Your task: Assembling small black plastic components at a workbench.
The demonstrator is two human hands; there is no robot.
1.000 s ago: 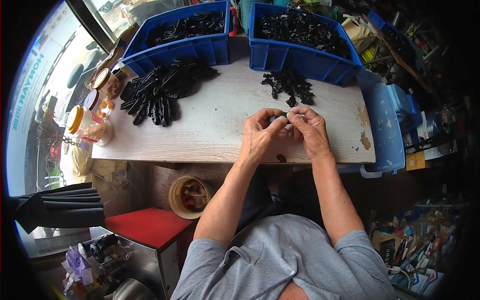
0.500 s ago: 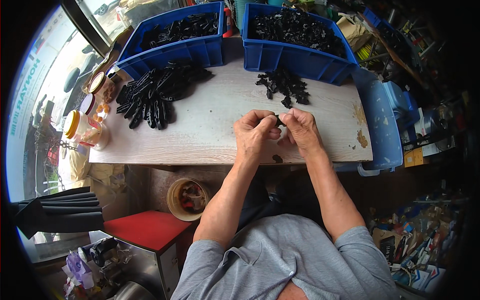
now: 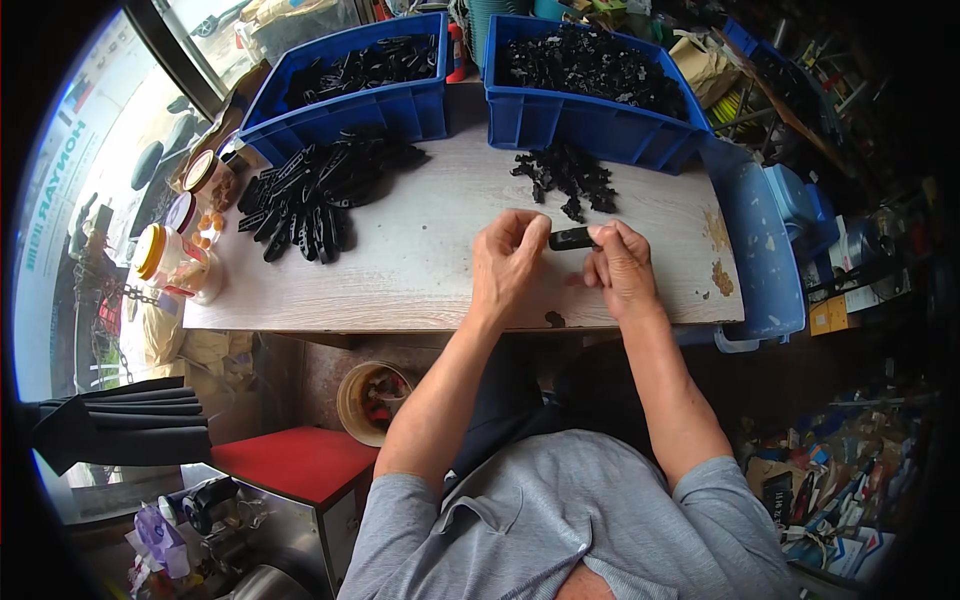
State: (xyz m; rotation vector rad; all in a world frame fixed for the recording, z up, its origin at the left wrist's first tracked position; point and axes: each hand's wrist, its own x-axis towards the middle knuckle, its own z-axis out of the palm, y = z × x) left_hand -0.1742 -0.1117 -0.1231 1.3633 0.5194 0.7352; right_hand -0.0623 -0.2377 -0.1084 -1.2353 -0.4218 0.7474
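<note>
A short, dark, elongated piece [image 3: 572, 239] that looks like black plastic spans the gap between my hands, above the front part of the table. My right hand [image 3: 625, 268] pinches its right end between thumb and fingers. The fingers of my left hand [image 3: 507, 258] are closed at its left end, and the fingertips partly hide that end. Just beyond my hands lies a small heap of jagged black parts [image 3: 570, 178]. Farther left, a fanned pile of long black parts [image 3: 310, 200] with pale markings rests on the table [image 3: 420, 250].
At the back stand two blue bins, the left bin [image 3: 350, 112] with long black pieces and the right bin [image 3: 590, 135] with small jagged ones. Lidded jars [image 3: 180, 262] line the left edge. A bucket [image 3: 352, 405] sits on the floor beside a red-topped cabinet [image 3: 295, 465].
My hands have drawn slightly apart, the right one moving right. More of the black piece now shows between them. The view has shifted slightly.
</note>
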